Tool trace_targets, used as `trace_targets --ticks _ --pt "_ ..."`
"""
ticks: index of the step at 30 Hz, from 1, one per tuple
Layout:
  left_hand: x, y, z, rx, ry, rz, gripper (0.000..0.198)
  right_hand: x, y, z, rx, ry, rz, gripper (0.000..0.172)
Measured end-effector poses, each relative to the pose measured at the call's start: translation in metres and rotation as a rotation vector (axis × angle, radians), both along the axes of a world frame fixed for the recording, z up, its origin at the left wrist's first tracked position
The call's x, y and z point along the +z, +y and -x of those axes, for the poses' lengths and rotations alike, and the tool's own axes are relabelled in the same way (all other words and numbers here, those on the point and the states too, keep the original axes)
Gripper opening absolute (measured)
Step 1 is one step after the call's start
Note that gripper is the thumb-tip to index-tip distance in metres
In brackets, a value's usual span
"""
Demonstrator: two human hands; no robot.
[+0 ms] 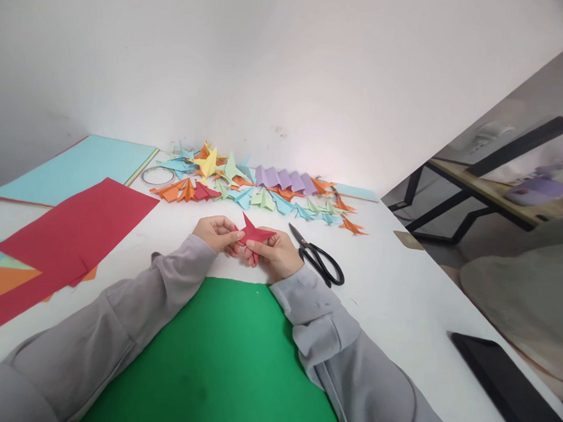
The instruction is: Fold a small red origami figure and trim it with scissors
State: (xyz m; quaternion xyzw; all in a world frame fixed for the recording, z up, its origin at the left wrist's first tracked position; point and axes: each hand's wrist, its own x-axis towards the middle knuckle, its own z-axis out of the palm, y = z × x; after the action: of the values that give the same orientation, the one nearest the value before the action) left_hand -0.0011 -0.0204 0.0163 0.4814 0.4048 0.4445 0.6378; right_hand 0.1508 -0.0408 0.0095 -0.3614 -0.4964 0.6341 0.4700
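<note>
Both my hands meet over the white table (401, 296), just beyond a green sheet (223, 361). My left hand (218, 232) pinches the left side of a small folded red paper figure (255, 233). My right hand (276, 253) pinches its right and lower part, fingers closed on the paper. The figure has pointed tips and is held a little above the tabletop. Grey sleeves cover both my arms.
Black scissors (319, 258) lie just right of my right hand. A row of several folded paper figures (258, 193) runs along the back. Red sheets (68, 234), a light blue sheet (77, 170) and a tape ring (157, 175) lie left. A dark flat object (505, 387) sits at the right edge.
</note>
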Motion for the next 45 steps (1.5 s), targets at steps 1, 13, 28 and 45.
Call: trace_targets --ticks 1,13,28,45 --pt "0.0004 0.0003 0.0006 -0.010 -0.013 0.015 0.043 -0.0003 0.0001 0.0000 -0.001 0.006 0.004 0.024" --pt "0.0048 -0.0008 0.0019 -0.062 -0.004 0.012 0.046 -0.0010 0.0011 -0.0006 -0.018 0.030 0.039 0.022" --pt "0.0031 0.0012 0.0019 -0.012 -0.037 0.013 0.050 0.0015 -0.0005 0.0013 -0.017 0.005 0.072 0.034" --pt "-0.0020 0.0017 0.0000 -0.040 0.004 -0.041 0.045 -0.0024 -0.0007 0.0018 0.022 -0.106 0.013 0.032"
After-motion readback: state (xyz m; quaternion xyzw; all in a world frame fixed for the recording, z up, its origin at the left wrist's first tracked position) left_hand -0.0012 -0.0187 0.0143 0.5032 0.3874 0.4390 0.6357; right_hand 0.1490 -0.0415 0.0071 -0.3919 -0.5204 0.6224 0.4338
